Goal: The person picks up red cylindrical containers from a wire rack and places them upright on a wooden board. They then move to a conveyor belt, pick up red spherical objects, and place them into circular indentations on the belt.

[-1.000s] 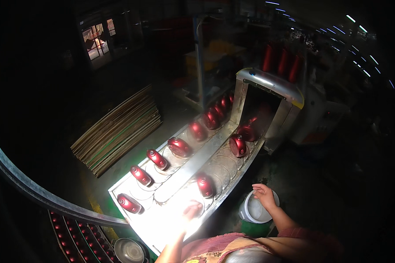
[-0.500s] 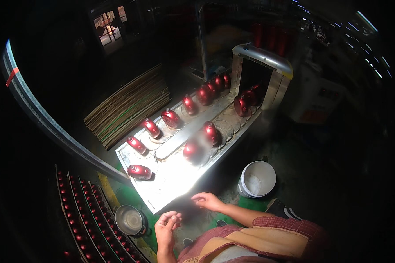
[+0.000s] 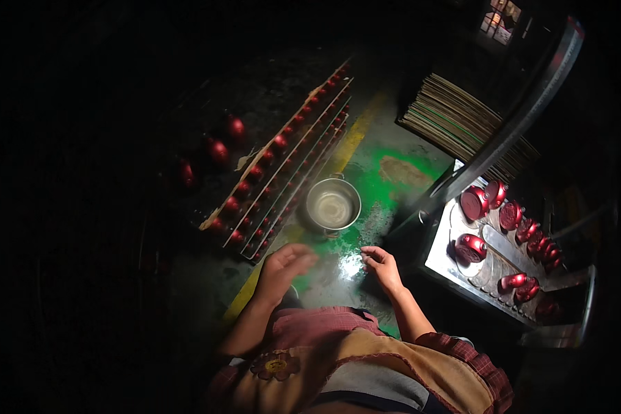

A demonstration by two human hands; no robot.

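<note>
My left hand [image 3: 283, 270] hangs over the floor in front of my apron, its fingers smeared by motion. To its right my right hand [image 3: 382, 268] is open, fingers loosely bent and apart, with nothing seen in it. Just beyond both hands a round metal pot [image 3: 334, 204] with two side handles stands on the floor. At the right, several glossy red rounded bottles [image 3: 470, 248] stand or lean along a brightly lit conveyor table [image 3: 443, 255]; neither hand touches them.
Stacked trays [image 3: 269, 172] holding many small red bottles stand left of the pot, with larger red pieces [image 3: 217, 152] beyond. A pile of thin boards [image 3: 455, 117] lies behind the conveyor. A curved-looking metal post [image 3: 531, 114] rises at the conveyor's near end. A yellow line [image 3: 359, 134] crosses the floor.
My view has swung left, so the conveyor now sits at the right and the pot near the middle. Both hands have moved with my body toward the pot and trays.
</note>
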